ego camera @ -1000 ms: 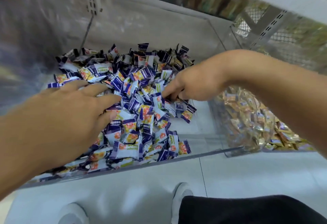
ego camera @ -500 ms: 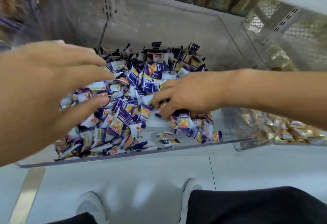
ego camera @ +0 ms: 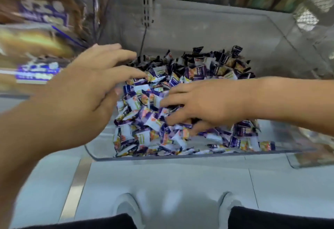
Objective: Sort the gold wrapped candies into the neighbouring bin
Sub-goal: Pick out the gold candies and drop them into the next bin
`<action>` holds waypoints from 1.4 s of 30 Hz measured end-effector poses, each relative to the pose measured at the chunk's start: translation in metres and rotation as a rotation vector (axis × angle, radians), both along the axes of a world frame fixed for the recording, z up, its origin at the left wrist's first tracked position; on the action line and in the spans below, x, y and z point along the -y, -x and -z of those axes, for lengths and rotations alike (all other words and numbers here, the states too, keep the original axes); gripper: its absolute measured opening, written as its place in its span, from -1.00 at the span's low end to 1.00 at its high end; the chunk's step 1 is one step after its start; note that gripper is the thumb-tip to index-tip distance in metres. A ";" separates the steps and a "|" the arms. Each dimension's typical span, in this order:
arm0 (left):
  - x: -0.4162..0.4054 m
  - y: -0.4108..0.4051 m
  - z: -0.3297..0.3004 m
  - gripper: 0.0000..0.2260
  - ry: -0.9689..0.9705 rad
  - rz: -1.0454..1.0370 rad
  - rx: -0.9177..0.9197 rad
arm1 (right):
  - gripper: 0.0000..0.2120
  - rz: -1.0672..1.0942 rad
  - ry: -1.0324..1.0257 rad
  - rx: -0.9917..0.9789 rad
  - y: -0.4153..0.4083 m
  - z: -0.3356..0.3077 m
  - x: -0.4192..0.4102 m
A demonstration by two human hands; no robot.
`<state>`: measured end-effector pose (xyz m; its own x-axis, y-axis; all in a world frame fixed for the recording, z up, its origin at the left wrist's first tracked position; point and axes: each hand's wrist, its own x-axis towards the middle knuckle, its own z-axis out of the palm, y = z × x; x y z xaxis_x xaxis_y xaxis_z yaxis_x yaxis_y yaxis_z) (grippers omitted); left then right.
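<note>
A clear plastic bin (ego camera: pixel 180 157) holds a heap of purple-and-white wrapped candies (ego camera: pixel 144 120). My left hand (ego camera: pixel 86 87) hovers over the left side of the heap with fingers spread and straight, fingertips near the candies. My right hand (ego camera: pixel 204 106) lies on the middle of the heap, fingers extended leftward and pressing into the wrappers. The neighbouring bin (ego camera: pixel 310 158) with gold wrapped candies shows only as a corner at the right edge. No gold candy is plainly visible in either hand.
Blurred packaged goods (ego camera: pixel 38 53) sit in the section to the left. A slotted metal shelf upright (ego camera: pixel 147 1) rises behind the bin. Below are grey floor tiles (ego camera: pixel 180 183) and my two shoes (ego camera: pixel 126 209).
The view has swung left, so the bins sit further right. My left hand moved up and in over the heap. My right hand spread its fingers flatter across the candies.
</note>
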<state>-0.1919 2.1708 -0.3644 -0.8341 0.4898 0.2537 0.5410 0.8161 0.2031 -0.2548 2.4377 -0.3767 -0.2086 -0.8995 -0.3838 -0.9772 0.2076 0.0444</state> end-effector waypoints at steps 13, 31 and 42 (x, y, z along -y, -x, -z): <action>-0.002 -0.009 -0.009 -0.50 -0.036 -0.039 0.088 | -0.45 -0.160 0.119 0.168 -0.009 0.018 0.048; -0.006 -0.007 -0.009 -0.49 -0.044 -0.050 0.074 | -0.62 -0.057 0.329 0.317 -0.007 -0.009 0.068; -0.005 -0.008 -0.010 -0.48 -0.009 -0.070 0.069 | -0.61 0.077 -0.183 0.176 0.003 -0.006 0.031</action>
<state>-0.1839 2.1760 -0.3540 -0.8818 0.4278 0.1984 0.4673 0.8494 0.2452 -0.2573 2.4071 -0.3708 -0.1898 -0.7959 -0.5749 -0.9548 0.2860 -0.0808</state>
